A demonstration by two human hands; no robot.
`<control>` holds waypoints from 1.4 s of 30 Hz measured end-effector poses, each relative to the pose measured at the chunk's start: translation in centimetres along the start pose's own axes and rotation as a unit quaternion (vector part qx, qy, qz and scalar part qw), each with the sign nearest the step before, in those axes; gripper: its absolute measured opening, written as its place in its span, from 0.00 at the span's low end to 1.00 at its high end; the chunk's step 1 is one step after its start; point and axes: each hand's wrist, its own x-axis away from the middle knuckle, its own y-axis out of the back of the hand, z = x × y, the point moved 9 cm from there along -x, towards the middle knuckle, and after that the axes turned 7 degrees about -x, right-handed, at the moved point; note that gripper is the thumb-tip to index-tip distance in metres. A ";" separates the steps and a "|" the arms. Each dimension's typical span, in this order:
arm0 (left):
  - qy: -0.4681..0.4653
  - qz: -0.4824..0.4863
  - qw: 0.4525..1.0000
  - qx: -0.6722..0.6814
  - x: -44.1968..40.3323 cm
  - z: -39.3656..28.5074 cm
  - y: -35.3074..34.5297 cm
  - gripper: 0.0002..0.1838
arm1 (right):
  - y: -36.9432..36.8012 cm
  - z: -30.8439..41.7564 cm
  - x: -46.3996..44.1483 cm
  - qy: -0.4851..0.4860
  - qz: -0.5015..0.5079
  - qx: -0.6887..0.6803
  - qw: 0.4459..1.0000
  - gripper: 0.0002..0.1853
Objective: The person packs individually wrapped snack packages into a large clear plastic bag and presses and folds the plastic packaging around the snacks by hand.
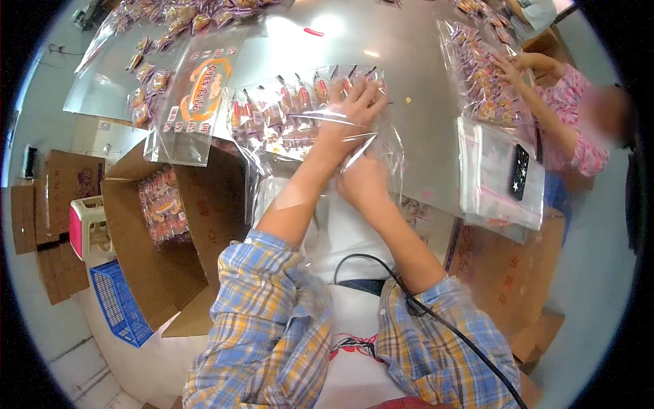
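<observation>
A clear plastic bag (392, 146) lies at the near edge of the metal table, with rows of small wrapped snack packets (272, 112) in it. My left hand (351, 112) reaches in under the film, and its fingers lie spread over the packets at the right end of the rows. Close below, my right hand (366, 180) is closed at the mouth of the bag, pinching the loose film near my left wrist. Its fingertips are partly hidden by glare and folds.
A flat printed bag (194, 95) overhangs the table edge at left, above an open carton (146, 266) holding a filled bag. Loose packets (197, 17) are heaped at the back. On the right are stacked clear bags (470, 177), a black phone-like object (519, 172) and a co-worker handling another packet-filled bag (470, 75).
</observation>
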 end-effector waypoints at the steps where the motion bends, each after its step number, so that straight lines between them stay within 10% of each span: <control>1: 0.016 0.007 1.000 -0.011 -0.1 -0.1 0.0 0.23 | -0.5 -0.4 0.1 -0.003 -0.031 0.006 0.999 0.21; 19: 0.148 -0.031 0.988 -0.024 -0.6 1.4 -0.1 0.11 | -0.5 -0.8 0.1 -0.051 0.081 -0.085 0.992 0.34; 34: 0.145 -0.019 0.989 0.025 0.9 1.1 -1.0 0.15 | 2.2 0.4 1.0 0.081 -0.080 -0.012 0.993 0.19; 42: 0.138 -0.027 0.983 0.115 2.3 1.1 3.9 0.18 | 1.2 -1.4 0.5 -0.036 0.003 -0.117 0.992 0.18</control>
